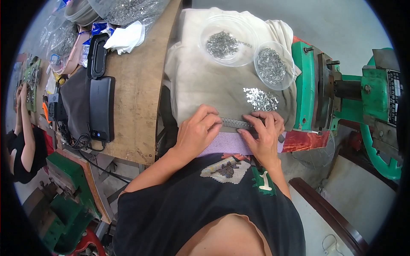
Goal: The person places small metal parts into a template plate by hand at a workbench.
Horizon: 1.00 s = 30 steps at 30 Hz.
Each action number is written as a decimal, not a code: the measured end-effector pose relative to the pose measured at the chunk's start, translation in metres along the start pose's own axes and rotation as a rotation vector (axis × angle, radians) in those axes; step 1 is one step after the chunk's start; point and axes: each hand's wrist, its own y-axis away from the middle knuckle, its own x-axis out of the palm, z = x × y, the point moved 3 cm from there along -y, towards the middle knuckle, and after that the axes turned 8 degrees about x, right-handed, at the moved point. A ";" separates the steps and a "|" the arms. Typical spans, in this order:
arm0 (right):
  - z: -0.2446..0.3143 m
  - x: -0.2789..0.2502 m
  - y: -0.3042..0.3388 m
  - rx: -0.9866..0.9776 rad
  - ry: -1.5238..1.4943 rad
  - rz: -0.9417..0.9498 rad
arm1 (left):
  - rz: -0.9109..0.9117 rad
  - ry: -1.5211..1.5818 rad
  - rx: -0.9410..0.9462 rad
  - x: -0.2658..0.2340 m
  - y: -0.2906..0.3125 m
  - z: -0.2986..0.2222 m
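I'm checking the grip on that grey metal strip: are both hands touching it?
Touching. The head view shows left hand fingertips pressing the metal strip and right hand fingers over its other end.

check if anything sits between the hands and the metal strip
Nothing visible does. The left hand and right hand both rest directly on the metal strip; the loose pile of small metal parts lies just beyond it.

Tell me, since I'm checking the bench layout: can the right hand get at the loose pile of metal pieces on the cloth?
Probably yes. The right hand rests on the metal strip, and the loose pile lies on the cloth just beyond its fingertips, with nothing in between.
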 end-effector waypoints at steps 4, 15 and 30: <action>0.002 0.000 -0.002 -0.007 -0.012 0.013 | -0.028 -0.026 0.001 -0.005 0.000 -0.001; -0.003 -0.005 0.002 -0.014 -0.032 0.040 | -0.233 -0.088 0.065 -0.063 -0.018 -0.030; -0.005 -0.008 -0.004 -0.037 -0.074 -0.004 | -0.902 -0.751 0.161 -0.297 -0.123 0.010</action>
